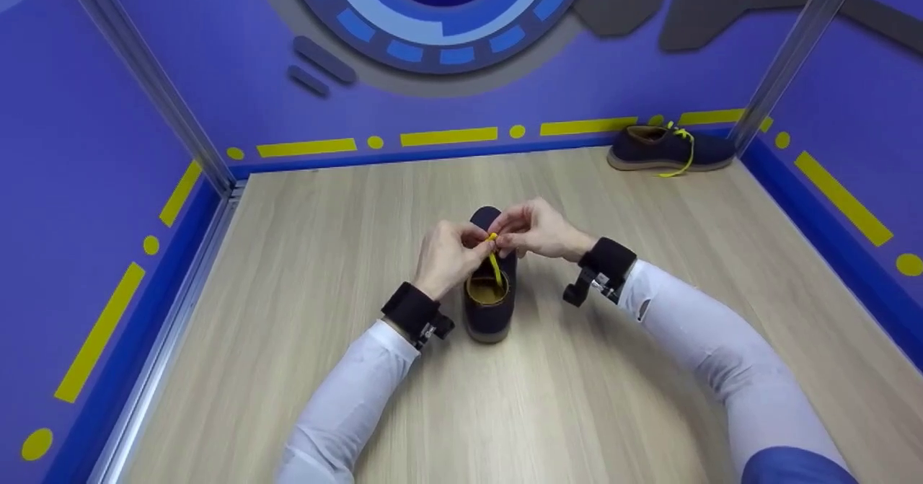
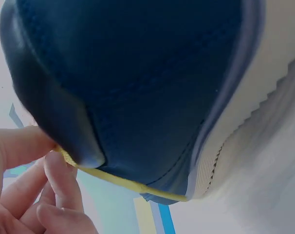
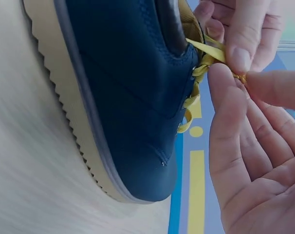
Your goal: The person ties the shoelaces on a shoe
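Observation:
A dark navy shoe [image 1: 490, 323] stands upright on the wooden surface, toe pointing away from me. My left hand [image 1: 445, 257] and right hand [image 1: 544, 233] meet over its upper. Between the tips of thumb and index finger, my right hand [image 3: 264, 156] pinches the yellow shoelace [image 3: 211, 50]. Close beside it in the right wrist view, the left hand [image 3: 252, 34] also pinches the lace, its thumb near the right fingertips. Part of the shoelace [image 1: 496, 269] hangs toward the shoe's opening. In the left wrist view, a lace strand [image 2: 120, 182] runs taut along the shoe [image 2: 133, 97].
A second dark shoe [image 1: 667, 154] with yellow laces lies at the far right corner, against the back wall. Blue-purple panels [image 1: 433, 120] with yellow markings enclose the wooden table [image 1: 324, 253]. Metal posts [image 1: 144, 73] stand at the corners.

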